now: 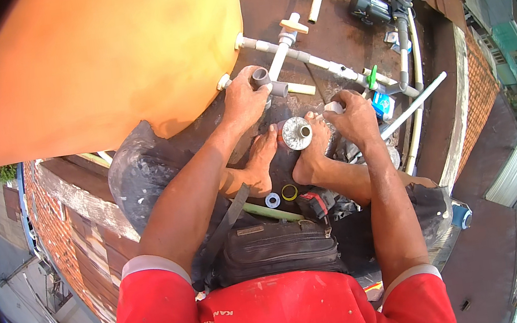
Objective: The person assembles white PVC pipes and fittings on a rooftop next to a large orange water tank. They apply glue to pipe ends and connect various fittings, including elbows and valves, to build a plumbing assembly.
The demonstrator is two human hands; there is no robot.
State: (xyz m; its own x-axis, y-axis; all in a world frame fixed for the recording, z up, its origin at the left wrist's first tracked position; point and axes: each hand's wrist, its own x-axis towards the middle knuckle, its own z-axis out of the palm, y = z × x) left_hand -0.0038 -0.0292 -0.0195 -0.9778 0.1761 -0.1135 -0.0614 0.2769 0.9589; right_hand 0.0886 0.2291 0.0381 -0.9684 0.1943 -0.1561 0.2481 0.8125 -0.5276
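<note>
Left hand [244,101] gripping grey elbow fitting [266,82] — beside orange tank [101,58]

Using the flanged fitting [297,133] between the feet as ref: tee fitting [267,82] sits up-left of it, water tank [101,58] further left/behind, pipe run w/ valves [324,61] behind, pump [369,8] far back-right, two washers [281,196] just in front.
</note>
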